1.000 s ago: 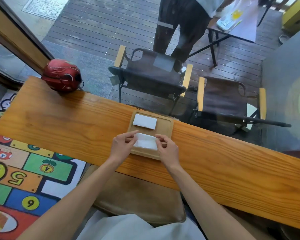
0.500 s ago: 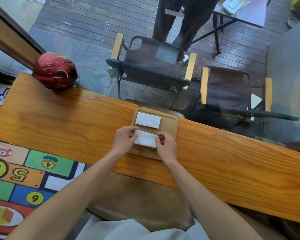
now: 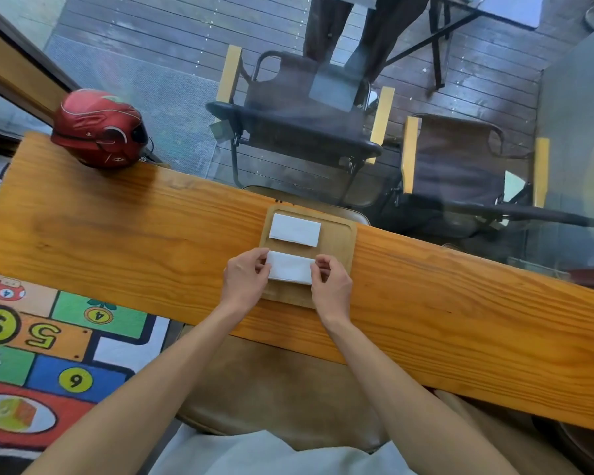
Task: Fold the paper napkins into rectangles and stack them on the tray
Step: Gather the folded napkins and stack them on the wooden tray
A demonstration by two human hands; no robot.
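I see a long wooden counter (image 3: 117, 241) running across the middle of the frame, tilting down toward the right; on it, just right of centre, sits a shallow wooden tray (image 3: 338, 241) with a raised rim. In the upper part of the tray lies a folded napkin (image 3: 295, 230), a white rectangle, flat and by itself; below it, in the lower part of the tray, is a second napkin (image 3: 290, 267), also a white rectangle, with a gap of bare tray between the two. My left hand (image 3: 244, 281) pinches the left end of that second napkin between thumb and fingers; my right hand (image 3: 330, 282) pinches its right end the same way; so both hands are closed on the one napkin, one at each short edge. Whether it rests on the tray or is lifted slightly I cannot tell. Both forearms reach up from the bottom of the frame.

At the upper left, on the far end of the counter, stands a red helmet (image 3: 98, 128), well apart from the tray. In the lower left a bright play mat (image 3: 48, 341) with numbered squares covers the floor; across the upper centre and right, beyond the counter's far edge, stand two dark folding chairs (image 3: 299, 111) with pale wooden armrests, on dark decking.
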